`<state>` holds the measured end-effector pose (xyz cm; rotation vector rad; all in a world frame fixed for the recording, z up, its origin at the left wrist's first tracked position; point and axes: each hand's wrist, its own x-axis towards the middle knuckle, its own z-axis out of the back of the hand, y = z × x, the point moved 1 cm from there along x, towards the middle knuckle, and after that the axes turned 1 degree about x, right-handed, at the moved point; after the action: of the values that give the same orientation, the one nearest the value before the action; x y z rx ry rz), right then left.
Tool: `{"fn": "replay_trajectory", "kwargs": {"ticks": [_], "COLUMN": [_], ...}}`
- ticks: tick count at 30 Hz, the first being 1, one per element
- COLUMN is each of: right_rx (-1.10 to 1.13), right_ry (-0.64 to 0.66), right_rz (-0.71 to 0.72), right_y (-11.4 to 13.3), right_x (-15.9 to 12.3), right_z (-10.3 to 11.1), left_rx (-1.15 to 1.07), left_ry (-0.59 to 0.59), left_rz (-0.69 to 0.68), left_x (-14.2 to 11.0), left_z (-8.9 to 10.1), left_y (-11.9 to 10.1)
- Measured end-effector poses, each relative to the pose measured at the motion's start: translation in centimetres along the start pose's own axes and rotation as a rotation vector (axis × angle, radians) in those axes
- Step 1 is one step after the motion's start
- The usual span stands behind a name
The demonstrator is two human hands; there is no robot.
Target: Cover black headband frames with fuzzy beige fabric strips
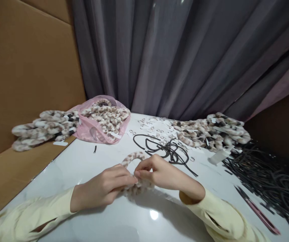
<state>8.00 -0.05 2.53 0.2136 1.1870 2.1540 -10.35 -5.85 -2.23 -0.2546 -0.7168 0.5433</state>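
A furry white loop with brown spots (pixel 134 156) is between my hands, just above the white table. My left hand (pixel 106 185) is closed on its near left part, with thumb and fingers pinched together. From the other side my right hand (pixel 157 173) pinches the same furry loop, fingertips almost touching those of the left. The exact spot between the fingertips is hidden. Right behind the loop lie black cords (pixel 169 149), bent into curves, and small metal rings and clasps (pixel 157 131) are scattered beyond them.
A pink plastic bag (pixel 87 129) full of spotted furry loops stands back left. More furry loops lie left (pixel 37 131) and back right (pixel 217 129). At right are a small translucent bottle (pixel 218 156), a pink-handled pointed tool (pixel 260 211) and a black cord heap (pixel 273 181).
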Motion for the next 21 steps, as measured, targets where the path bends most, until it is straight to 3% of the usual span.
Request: {"fn": "replay_trajectory", "kwargs": {"ticks": [3, 8, 10, 17, 19, 21], "right_rx": [0.068, 0.323, 0.323, -0.027, -0.055, -0.043], "right_ry": [0.049, 0.107, 0.135, 0.264, 0.182, 0.028], "right_rz": [-0.013, -0.067, -0.051, 0.019, -0.005, -0.036], "right_y": [-0.4, -1.1, -1.1, -0.5, -0.5, -0.4], "right_x": [0.3, 0.8, 0.6, -0.3, -0.2, 0.0], "right_z": [0.0, 0.2, 0.5, 1.5, 1.1, 0.4], "left_rx": [-0.025, 0.012, 0.063, 0.072, 0.169, 0.266], "left_ry": [0.02, 0.192, 0.196, -0.039, -0.207, -0.393], "left_rz": [-0.043, -0.132, -0.162, -0.101, -0.02, 0.158], "left_x": [0.1, 0.2, 0.1, -0.3, -0.2, 0.0], "left_z": [-0.1, -0.5, -0.5, -0.3, 0.0, 0.4], "left_y": [0.0, -0.9, -1.0, 0.7, 0.8, 0.6]}}
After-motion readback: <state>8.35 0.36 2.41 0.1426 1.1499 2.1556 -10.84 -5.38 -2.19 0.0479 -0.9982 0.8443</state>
